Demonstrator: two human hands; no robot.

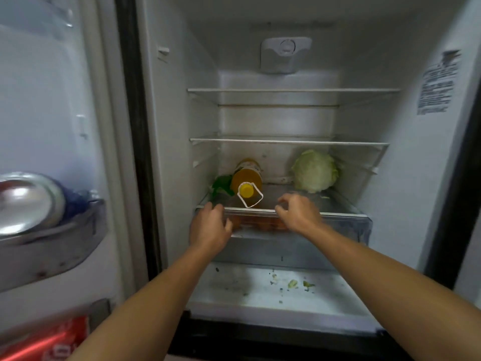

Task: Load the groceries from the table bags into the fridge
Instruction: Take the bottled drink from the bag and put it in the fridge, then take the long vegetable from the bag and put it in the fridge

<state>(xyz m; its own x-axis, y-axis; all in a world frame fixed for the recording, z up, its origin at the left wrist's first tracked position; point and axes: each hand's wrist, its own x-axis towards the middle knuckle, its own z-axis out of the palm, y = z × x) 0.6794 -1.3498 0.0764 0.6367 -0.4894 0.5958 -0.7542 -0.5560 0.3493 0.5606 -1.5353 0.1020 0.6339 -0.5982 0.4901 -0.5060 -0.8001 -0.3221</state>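
Two hands (210,227) (299,213), perhaps on shelf (343,209) edge

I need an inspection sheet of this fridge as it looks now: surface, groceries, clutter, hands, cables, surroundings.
Surface: glass shelf above a drawer.
Job's things: bottle seems to lie on its side, yellow cap forward; cabbage to its right; green leaves to its left.
Clutter: vegetable scraps on the fridge floor.
Hands: left hand at the shelf's front edge, grip unclear; right hand over that edge, fingers loosely curled, holding nothing.
Cables: nothing seen.
Surroundings: can in the door bin; sticker on the right wall.
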